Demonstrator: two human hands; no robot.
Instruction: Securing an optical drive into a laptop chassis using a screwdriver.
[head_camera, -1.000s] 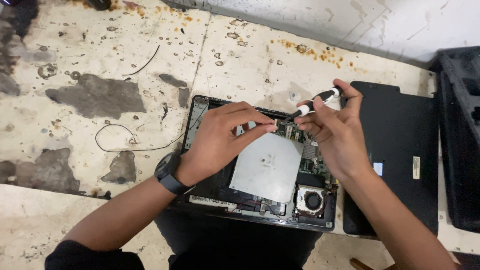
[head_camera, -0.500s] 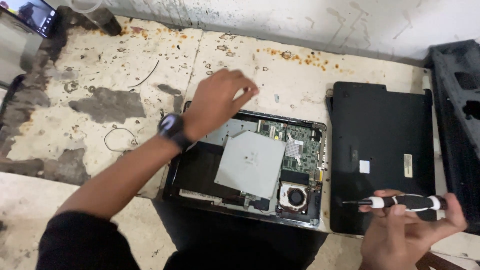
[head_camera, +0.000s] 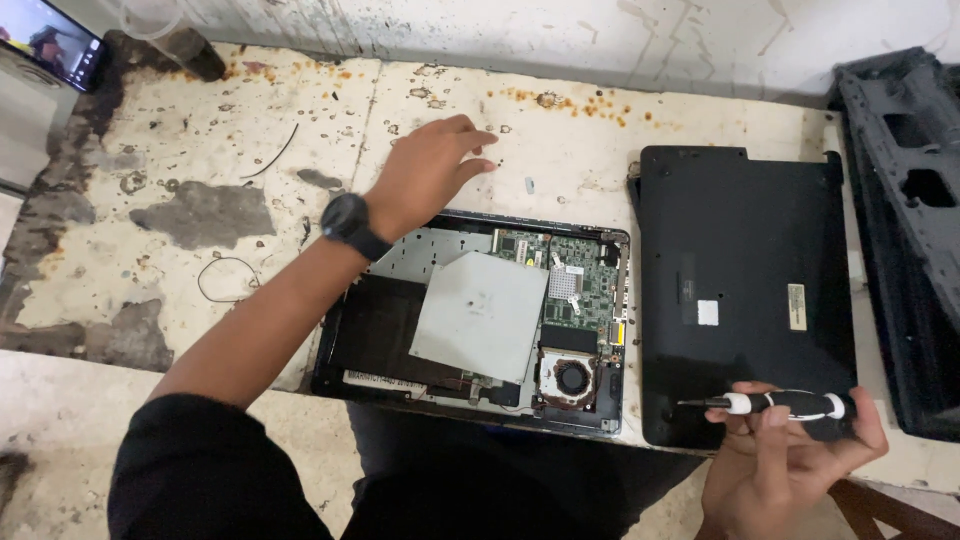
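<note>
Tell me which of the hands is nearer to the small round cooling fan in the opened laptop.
Right. The right hand, holding a black-and-white screwdriver, sits just beyond the round cooling fan, over the black cover panel. The left hand is above the laptop's far edge.

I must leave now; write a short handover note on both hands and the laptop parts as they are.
Left hand: open, empty, fingers spread above the worn table behind the opened laptop.
Right hand: holds a black-and-white screwdriver at the near edge of the black bottom cover.
Done: cover is off, lying right of the laptop; board and fan exposed.
Left: silver plate remains on the laptop.
</note>
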